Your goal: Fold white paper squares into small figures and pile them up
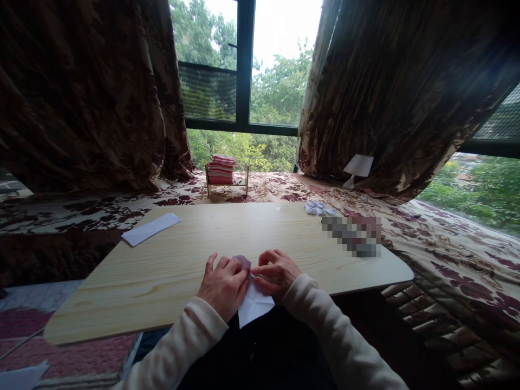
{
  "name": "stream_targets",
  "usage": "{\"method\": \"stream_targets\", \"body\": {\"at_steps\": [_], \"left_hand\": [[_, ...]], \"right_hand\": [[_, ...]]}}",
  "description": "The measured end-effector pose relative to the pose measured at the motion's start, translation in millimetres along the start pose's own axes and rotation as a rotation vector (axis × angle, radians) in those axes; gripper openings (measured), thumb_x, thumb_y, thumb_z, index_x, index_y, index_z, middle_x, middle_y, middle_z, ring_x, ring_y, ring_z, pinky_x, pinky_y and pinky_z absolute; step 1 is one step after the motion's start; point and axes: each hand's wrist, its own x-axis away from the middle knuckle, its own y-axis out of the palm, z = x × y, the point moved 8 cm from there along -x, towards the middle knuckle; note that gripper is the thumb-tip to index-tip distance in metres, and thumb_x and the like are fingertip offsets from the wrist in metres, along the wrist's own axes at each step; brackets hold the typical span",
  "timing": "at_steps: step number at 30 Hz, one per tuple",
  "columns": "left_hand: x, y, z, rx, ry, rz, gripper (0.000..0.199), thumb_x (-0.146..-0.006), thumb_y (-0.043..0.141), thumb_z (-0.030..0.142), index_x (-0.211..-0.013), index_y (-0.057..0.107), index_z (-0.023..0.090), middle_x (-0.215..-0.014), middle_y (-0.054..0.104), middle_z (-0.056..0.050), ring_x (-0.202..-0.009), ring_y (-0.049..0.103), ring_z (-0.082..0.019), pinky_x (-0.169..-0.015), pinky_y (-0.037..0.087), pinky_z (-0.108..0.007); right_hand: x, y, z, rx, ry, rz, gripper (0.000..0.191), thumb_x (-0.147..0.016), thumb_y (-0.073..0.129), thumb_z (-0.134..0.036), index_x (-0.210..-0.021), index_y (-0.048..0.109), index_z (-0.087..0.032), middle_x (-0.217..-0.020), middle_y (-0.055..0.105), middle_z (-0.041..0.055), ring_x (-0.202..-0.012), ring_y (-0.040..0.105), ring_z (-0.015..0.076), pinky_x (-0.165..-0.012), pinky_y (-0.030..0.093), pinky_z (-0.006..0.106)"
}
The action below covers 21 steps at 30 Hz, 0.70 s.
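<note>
A piece of white paper (255, 307) with crease lines is between my hands at the near edge of the table, its lower end hanging toward my lap. My left hand (224, 284) is closed on the paper's left side, with the index finger raised a little. On the other side, my right hand (277, 272) pinches the paper's right edge between thumb and fingers. The upper part of the sheet looks folded and shaded. Some of it is hidden under my fingers.
On the wooden table (195, 238) lie a stack of white paper strips (151, 229) at the left and small folded paper pieces (319, 208) at the back right, beside a blurred-out object (352, 236). Behind stand a little rack with striped cloths (221, 169) and a lamp (359, 165).
</note>
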Motion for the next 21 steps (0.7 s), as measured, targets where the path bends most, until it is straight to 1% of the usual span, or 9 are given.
{"method": "stream_targets", "body": {"at_steps": [5, 8, 11, 14, 16, 18, 21], "left_hand": [[5, -2.3, 1, 0.001, 0.015, 0.018, 0.02, -0.081, 0.046, 0.025, -0.092, 0.063, 0.024, -0.089, 0.061, -0.003, -0.089, 0.052, -0.022, -0.097, 0.02, -0.053], [5, -2.9, 1, -0.003, 0.025, 0.005, 0.02, -0.081, 0.046, 0.026, -0.092, 0.063, 0.024, -0.088, 0.061, -0.003, -0.088, 0.052, -0.022, -0.096, 0.021, -0.054], [4, -3.7, 1, 0.001, 0.031, 0.003, 0.021, -0.081, 0.046, 0.025, -0.092, 0.063, 0.025, -0.088, 0.061, -0.003, -0.088, 0.052, -0.022, -0.096, 0.021, -0.054], [4, -4.0, 2, 0.006, 0.027, 0.012, 0.021, -0.081, 0.046, 0.024, -0.09, 0.064, 0.024, -0.088, 0.061, -0.003, -0.088, 0.052, -0.022, -0.096, 0.021, -0.053], [4, -3.2, 1, 0.009, 0.024, 0.008, 0.021, -0.082, 0.045, 0.024, -0.09, 0.064, 0.025, -0.089, 0.061, -0.003, -0.089, 0.051, -0.022, -0.095, 0.021, -0.053], [4, -2.1, 1, 0.007, 0.023, -0.004, 0.021, -0.082, 0.045, 0.024, -0.091, 0.064, 0.025, -0.089, 0.061, -0.003, -0.089, 0.051, -0.022, -0.095, 0.022, -0.053], [5, -1.3, 1, 0.003, 0.026, -0.018, 0.021, -0.083, 0.044, 0.025, -0.092, 0.063, 0.026, -0.09, 0.061, -0.003, -0.089, 0.051, -0.022, -0.095, 0.022, -0.053]], "right_hand": [[0, -3, -8, 0.088, -0.044, -0.006, 0.021, -0.072, 0.06, -0.032, -0.091, 0.069, -0.032, -0.083, 0.056, 0.0039, -0.077, 0.047, 0.0175, -0.07, 0.038, 0.032], [2, -4, -15, 0.175, -0.082, -0.015, 0.024, -0.071, 0.06, -0.028, -0.093, 0.068, -0.031, -0.084, 0.056, 0.0042, -0.077, 0.046, 0.0177, -0.069, 0.035, 0.032], [9, -4, -16, 0.261, -0.129, -0.031, 0.025, -0.069, 0.061, -0.024, -0.093, 0.067, -0.031, -0.084, 0.056, 0.0035, -0.077, 0.045, 0.0178, -0.067, 0.032, 0.031], [18, -6, -13, 0.313, -0.162, -0.05, 0.019, -0.076, 0.058, -0.024, -0.092, 0.066, -0.031, -0.082, 0.056, 0.0031, -0.075, 0.044, 0.0164, -0.064, 0.03, 0.029], [20, -7, -12, 0.324, -0.174, -0.079, 0.02, -0.08, 0.054, -0.023, -0.094, 0.065, -0.032, -0.083, 0.056, 0.0031, -0.076, 0.043, 0.0161, -0.063, 0.03, 0.028], [17, -6, -12, 0.323, -0.166, -0.118, 0.023, -0.079, 0.055, -0.02, -0.096, 0.065, -0.033, -0.086, 0.056, 0.003, -0.078, 0.043, 0.0164, -0.064, 0.031, 0.028], [4, 0, -10, 0.323, -0.133, -0.179, 0.026, -0.074, 0.06, -0.018, -0.095, 0.066, -0.033, -0.088, 0.057, 0.0033, -0.08, 0.044, 0.0178, -0.065, 0.034, 0.029]]}}
